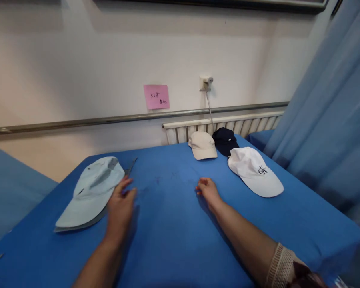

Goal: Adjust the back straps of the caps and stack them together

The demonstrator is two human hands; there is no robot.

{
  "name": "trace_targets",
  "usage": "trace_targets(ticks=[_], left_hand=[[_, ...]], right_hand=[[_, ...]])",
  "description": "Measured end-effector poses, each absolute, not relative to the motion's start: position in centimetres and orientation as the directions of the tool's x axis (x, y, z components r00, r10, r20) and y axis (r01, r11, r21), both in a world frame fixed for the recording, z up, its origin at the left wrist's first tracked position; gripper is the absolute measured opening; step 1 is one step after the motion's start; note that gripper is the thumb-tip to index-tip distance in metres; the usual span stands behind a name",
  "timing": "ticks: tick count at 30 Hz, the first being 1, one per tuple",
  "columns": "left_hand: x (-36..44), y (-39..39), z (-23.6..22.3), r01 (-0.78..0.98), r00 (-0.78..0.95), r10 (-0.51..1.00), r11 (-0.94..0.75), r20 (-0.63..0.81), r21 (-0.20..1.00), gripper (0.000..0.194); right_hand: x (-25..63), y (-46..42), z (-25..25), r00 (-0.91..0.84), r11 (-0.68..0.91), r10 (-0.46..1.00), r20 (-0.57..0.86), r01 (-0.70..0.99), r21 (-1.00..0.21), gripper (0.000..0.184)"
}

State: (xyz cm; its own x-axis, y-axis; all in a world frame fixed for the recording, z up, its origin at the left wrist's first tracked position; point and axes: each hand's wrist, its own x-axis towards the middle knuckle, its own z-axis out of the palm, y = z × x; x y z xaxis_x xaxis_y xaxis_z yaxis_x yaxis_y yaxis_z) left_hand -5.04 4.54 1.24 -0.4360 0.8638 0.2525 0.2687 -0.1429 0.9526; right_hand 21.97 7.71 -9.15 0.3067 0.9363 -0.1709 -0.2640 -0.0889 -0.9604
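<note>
At the left of the head view lies a light blue baseball cap (97,184), its brim pointing down and left. A greyer brim (87,224) peeks out from underneath it. My left hand (121,202) is at the cap's right side, slightly blurred, with thumb and fingers apart; whether it touches the cap I cannot tell. Over the middle of the blue-covered table (168,224), my right hand (208,191) has its fingers curled in, with nothing visible in them. To its right sits a white cap (252,170) with dark letters on the front.
Farther back are a beige cap (202,145) and a navy cap (225,141). A thin dark strip (132,166) sticks out behind the light blue cap. Behind the table are a rail (114,119), a radiator (246,126) and a pink note (157,97). A blue curtain (327,100) hangs right.
</note>
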Motion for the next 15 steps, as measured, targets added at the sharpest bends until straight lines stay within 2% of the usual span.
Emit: trace_targets(ticks=[2, 4, 7, 10, 13, 15], left_hand=[[-0.4, 5.5, -0.9, 0.283, -0.165, 0.967, -0.141, 0.193, 0.949, 0.023], [3.3, 5.8, -3.2, 0.358, 0.082, 0.983, -0.184, 0.166, 0.916, 0.014], [5.9, 5.5, -5.6, 0.375, 0.26, 0.951, -0.261, 0.17, 0.89, 0.013], [5.7, 5.3, -6.1, 0.357, 0.354, 0.923, -0.281, 0.15, 0.891, 0.013], [4.7, 5.9, -5.8, 0.347, 0.31, 0.944, -0.224, 0.115, 0.911, 0.012], [4.2, 6.3, -5.8, 0.32, 0.261, 0.961, -0.173, 0.089, 0.931, 0.012]], right_hand=[[22.7, 9.3, -9.1, 0.324, -0.105, 0.921, -0.218, -0.334, -0.937, 0.031], [23.8, 11.3, -8.7, 0.342, -0.104, 0.906, -0.25, -0.392, -0.914, 0.036], [25.8, 14.9, -8.0, 0.39, -0.073, 0.88, -0.272, -0.454, -0.888, 0.038], [27.3, 18.1, -7.4, 0.427, -0.055, 0.854, -0.296, -0.493, -0.868, 0.034], [27.8, 20.5, -6.9, 0.448, -0.023, 0.848, -0.283, -0.502, -0.865, 0.027], [27.8, 21.4, -6.7, 0.465, 0.017, 0.849, -0.251, -0.499, -0.867, 0.03]])
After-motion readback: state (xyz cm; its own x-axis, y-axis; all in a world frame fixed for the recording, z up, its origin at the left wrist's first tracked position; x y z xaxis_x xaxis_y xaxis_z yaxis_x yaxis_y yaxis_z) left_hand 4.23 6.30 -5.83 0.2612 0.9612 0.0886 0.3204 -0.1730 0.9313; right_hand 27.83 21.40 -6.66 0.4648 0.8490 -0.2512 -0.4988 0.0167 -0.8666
